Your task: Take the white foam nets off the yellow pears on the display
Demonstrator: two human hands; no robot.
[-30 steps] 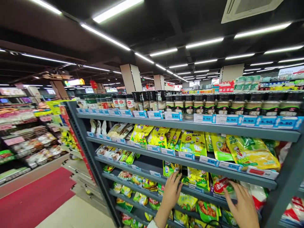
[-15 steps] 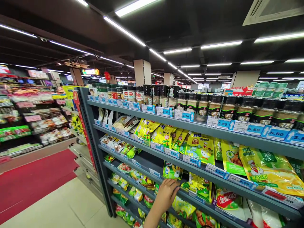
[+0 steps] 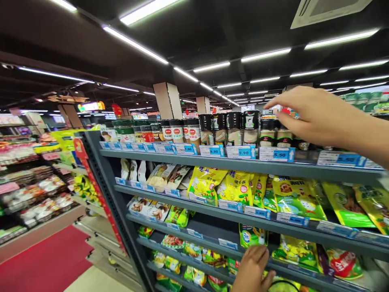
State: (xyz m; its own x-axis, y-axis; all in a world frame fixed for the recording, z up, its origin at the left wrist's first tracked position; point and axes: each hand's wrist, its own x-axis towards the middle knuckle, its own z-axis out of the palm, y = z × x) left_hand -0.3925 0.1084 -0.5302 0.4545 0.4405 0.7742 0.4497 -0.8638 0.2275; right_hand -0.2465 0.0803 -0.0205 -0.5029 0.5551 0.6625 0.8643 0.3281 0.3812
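My right hand (image 3: pixel 311 115) reaches in from the right, above the top shelf. Its thumb and forefinger are apart, and nothing shows between them. Just under its fingertips stand black-capped spice jars (image 3: pixel 268 136); some jars farther right are partly hidden by the hand. Low in the view is my left hand (image 3: pixel 253 265), in front of a lower shelf, its fingers slightly bent and the thumb apart. I see nothing held in it. A small green and yellow packet (image 3: pixel 253 235) sits directly above its fingers. Whether they touch the shelf edge, I cannot tell.
Price tags line the top shelf's edge (image 3: pixel 212 157). Yellow seasoning bags (image 3: pixel 206 182) fill the shelf below it, with more packets lower down. At left, an end display (image 3: pixel 97 194) adjoins the shelf unit, and a red mat (image 3: pixel 45 255) covers part of the floor.
My right hand has come into view from the right, over the spice jars. The view has shifted, so the shelves appear closer. My left hand appears lower and farther right.
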